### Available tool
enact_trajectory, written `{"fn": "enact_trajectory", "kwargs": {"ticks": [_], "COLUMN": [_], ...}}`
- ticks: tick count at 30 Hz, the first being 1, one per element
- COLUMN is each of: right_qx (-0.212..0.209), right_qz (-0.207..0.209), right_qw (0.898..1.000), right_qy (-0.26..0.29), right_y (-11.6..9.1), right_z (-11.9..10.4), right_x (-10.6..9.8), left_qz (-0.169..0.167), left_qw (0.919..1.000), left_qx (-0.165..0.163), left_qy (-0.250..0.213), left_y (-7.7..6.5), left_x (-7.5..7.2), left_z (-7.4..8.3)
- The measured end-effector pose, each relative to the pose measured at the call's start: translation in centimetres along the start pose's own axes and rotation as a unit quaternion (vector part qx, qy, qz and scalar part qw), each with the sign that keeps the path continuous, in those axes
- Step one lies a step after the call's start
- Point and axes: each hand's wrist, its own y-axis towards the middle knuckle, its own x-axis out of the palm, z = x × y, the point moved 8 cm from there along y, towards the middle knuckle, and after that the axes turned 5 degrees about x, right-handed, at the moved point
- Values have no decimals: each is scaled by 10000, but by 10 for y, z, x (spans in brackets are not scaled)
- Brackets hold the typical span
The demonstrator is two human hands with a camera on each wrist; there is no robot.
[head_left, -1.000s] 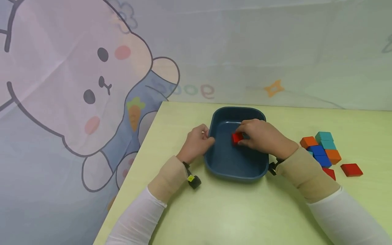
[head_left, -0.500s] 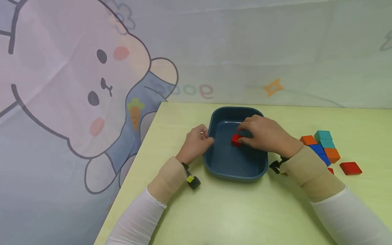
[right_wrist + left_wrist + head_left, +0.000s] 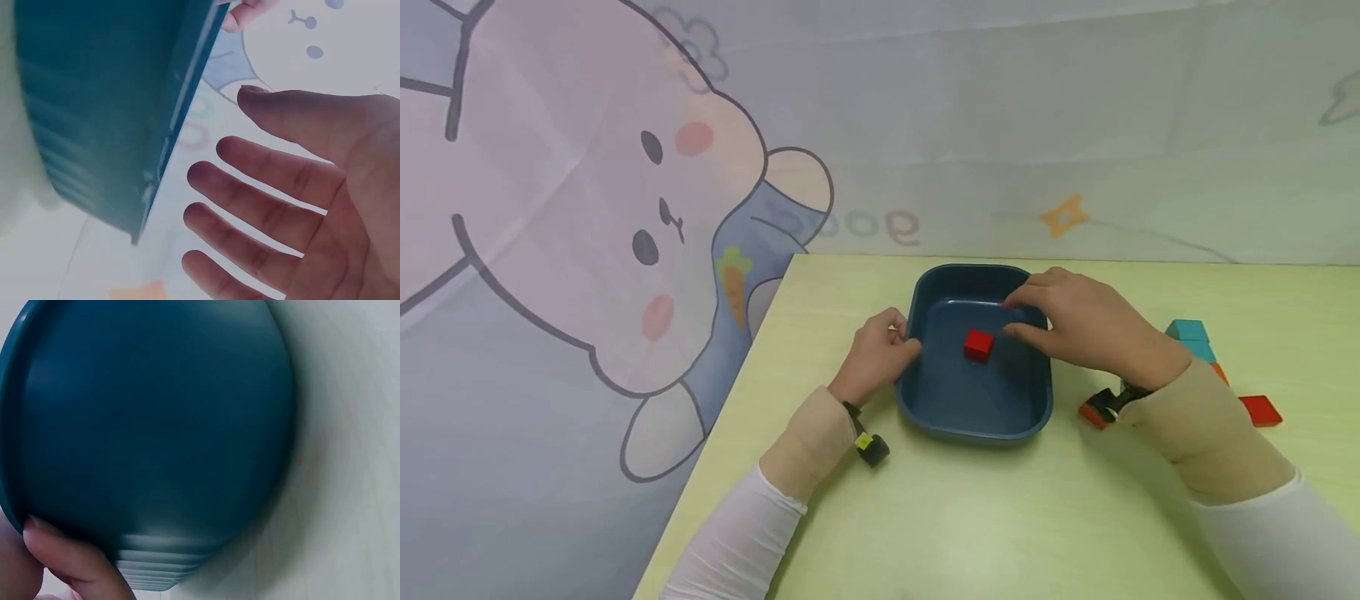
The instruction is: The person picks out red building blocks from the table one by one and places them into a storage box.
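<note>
The bin (image 3: 973,421) stands on the table (image 3: 925,517). To its right, partly behind the right cuff (image 3: 1221,437), lies a flat red block (image 3: 1264,410). The left hand (image 3: 876,354) grips the bin's left rim. Inside, a small red block (image 3: 978,343) rests on the bin's floor around the middle. Teal blocks (image 3: 1189,333) sit farther right. The right hand (image 3: 1086,325) hovers over the right rim, thumb and fingers spread apart. At the far side hangs a printed cloth (image 3: 940,108).

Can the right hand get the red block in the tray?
Probably yes. The right hand is open by the tray's right rim, and nothing shows between it and the red block, which lies uncovered.
</note>
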Motion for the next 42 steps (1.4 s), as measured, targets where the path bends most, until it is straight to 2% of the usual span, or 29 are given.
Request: {"fn": "enact_trajectory", "kwargs": {"ticks": [10, 17, 24, 37, 42], "right_qx": [244, 564, 859, 1103, 1302], "right_qz": [138, -12, 31, -211, -326], "right_qw": [9995, 9981, 9959, 9917, 9883], "right_qy": [-177, -250, -272, -629, -720], "right_y": [-22, -38, -51, -78, -86], "right_z": [13, 32, 52, 80, 97], "right_x": [-8, -12, -17, -17, -18], "left_qz": [10, 1, -6, 5, 55], "left_qw": [10000, 9999, 9998, 9997, 9996], "left_qx": [17, -23, 66, 58, 76], "left_qy": [-78, -122, -208, -248, -281], "left_y": [-1, 0, 1, 4, 3], "left_x": [-1, -3, -4, -4, -5], "left_z": [-5, -9, -9, -10, -9]}}
